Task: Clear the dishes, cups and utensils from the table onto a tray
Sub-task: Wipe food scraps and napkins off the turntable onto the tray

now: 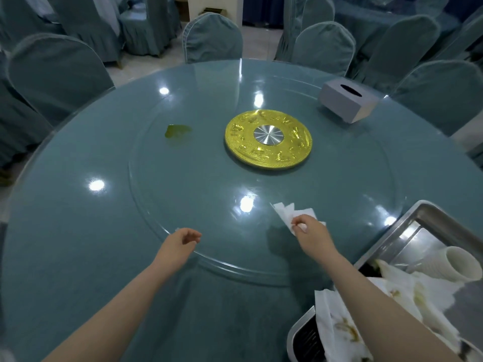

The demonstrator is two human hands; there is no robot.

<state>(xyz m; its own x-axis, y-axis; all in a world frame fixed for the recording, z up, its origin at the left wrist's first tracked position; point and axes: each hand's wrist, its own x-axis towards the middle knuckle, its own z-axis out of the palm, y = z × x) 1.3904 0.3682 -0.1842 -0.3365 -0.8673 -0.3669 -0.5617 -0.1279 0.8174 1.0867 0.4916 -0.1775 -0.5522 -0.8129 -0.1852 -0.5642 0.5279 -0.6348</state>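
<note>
Fingers of the right hand pinched a white napkin flat against the glass turntable, probably to wipe it. The left hand hovered half-curled and empty at the turntable's edge, while stacked cups and soiled tissues already lay in the tray at right.

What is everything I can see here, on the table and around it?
Table: one, round, teal, glass-topped, fills the view.
Glass turntable: one, clear, centre of table.
Gold disc: one, gold with silver hub, at turntable's middle.
Green scrap: one, left of the disc.
Tissue box: one, grey, far right.
White napkin: one, crumpled, near edge of turntable.
Metal tray: one, silver, lower right.
Paper cups: white, stacked sideways in tray; count unclear.
Soiled napkins: white, stained, in tray.
Covered chairs: several, teal, around.
Left hand: open, empty.
Right hand: pinching the napkin.
</note>
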